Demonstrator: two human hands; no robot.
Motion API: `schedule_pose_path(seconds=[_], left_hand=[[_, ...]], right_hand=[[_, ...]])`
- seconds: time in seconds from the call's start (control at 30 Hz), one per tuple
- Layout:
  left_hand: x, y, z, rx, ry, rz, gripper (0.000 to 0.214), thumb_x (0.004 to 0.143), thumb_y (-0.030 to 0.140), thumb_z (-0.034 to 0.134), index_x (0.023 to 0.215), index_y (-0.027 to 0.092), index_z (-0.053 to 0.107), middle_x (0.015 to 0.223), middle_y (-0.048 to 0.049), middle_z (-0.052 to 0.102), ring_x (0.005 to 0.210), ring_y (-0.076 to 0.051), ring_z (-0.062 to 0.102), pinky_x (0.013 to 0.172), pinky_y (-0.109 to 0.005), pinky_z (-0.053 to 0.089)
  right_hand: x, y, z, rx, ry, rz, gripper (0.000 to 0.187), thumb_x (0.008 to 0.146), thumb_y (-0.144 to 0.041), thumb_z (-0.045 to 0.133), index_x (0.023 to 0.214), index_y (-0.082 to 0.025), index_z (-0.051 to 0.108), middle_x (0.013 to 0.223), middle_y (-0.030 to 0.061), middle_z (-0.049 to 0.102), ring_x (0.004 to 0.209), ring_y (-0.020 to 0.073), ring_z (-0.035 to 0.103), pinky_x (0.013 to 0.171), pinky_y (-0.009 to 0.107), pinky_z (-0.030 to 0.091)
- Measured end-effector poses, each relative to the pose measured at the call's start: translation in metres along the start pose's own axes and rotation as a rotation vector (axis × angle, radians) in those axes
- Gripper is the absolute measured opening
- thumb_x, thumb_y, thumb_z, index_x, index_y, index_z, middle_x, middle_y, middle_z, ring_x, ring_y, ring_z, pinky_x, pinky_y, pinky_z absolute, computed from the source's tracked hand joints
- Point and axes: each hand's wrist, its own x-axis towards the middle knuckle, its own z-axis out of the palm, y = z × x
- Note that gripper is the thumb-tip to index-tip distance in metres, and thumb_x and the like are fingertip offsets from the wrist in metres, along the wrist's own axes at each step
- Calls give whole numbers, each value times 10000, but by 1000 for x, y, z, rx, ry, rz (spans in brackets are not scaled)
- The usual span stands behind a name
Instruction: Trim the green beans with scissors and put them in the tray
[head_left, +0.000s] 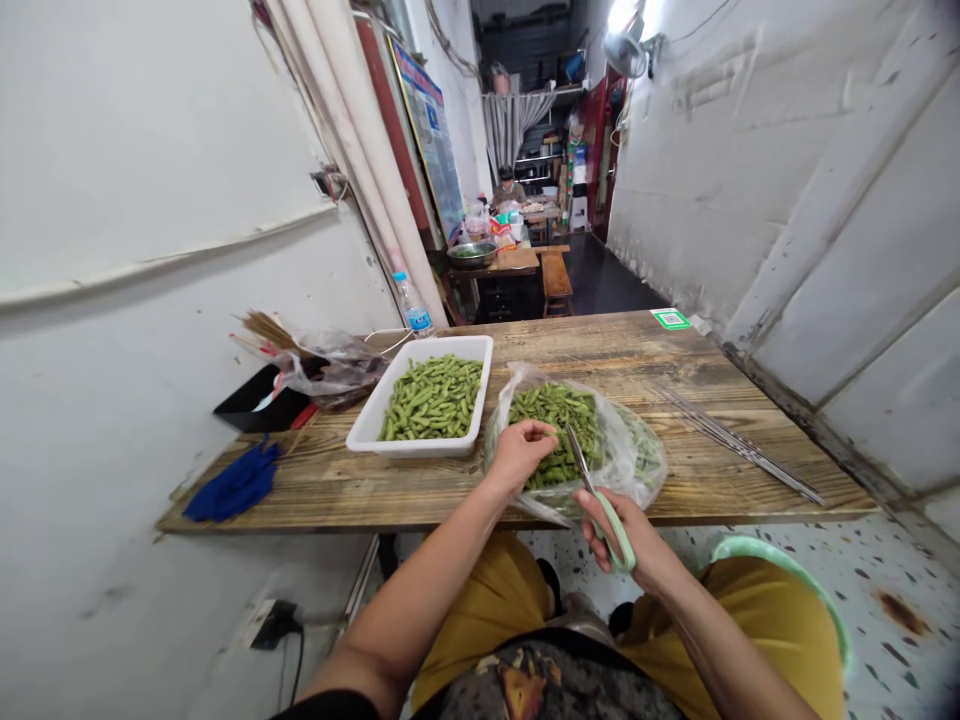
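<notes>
My right hand (616, 530) holds scissors (611, 520) with pale green handles, their metal blades pointing up over a clear plastic bag (626, 440). Green edamame pods (551, 405) fill the bag, which lies with its mouth spread on the table. Over the bag's left side, my left hand (525, 450) is closed in a pinch near the scissor tips. A bit of green shows at its fingertips, seemingly one pod, largely hidden by the fingers. Left of the bag stands a white plastic tub (358, 430) with more edamame pods (431, 395) in it.
On the wooden table (720, 400), metal skewers (750, 450) lie at right and a blue cloth (232, 485) at left. Behind the tub are a water bottle (414, 308) and a black box (259, 405). A green basin (750, 546) is by my right leg. Another person (508, 188) sits far back.
</notes>
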Motion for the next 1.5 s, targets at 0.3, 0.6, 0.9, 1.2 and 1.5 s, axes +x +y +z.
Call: schedule_pose_path(seconds=[0.3,0.6,0.9,1.2,1.5], left_hand=[[-6,3,-5,-80,-194,-77,282,688,379,661,801,124,626,669,-19,630,535,-79,530,513,-190,393],[-8,11,-14,239,-361,-24,348,722,462,576,645,127,630,543,21,535,484,-71,390,481,-202,281],[-10,15,-13,253,-415,-62,434,730,531,557,549,138,530,445,57,389,415,-49,259,438,-208,201],[13,42,-90,798,496,340,265,783,301,558,980,163,669,1012,-104,654,961,-242,562,841,-351,408],[-16,13,-14,1277,-388,459,116,774,218,590,744,166,690,791,-108,650,867,-241,558,829,-372,335]], right_hand=[[-5,-1,-6,-120,-17,-103,481,789,-557,550,1099,-192,501,631,-47,506,456,86,445,395,198,385],[-2,-7,-16,-316,25,-153,466,720,-526,636,1056,-203,620,525,-48,497,431,107,409,400,210,329],[0,-6,-9,-283,-9,-75,447,717,-540,624,996,-191,610,418,-86,414,339,90,356,333,204,297],[-4,-1,-16,56,-35,14,399,768,-556,583,961,-210,528,626,-48,521,466,88,477,406,197,410],[-9,0,-13,115,16,63,418,816,-564,515,1018,-197,516,634,-25,563,465,104,510,413,211,422]])
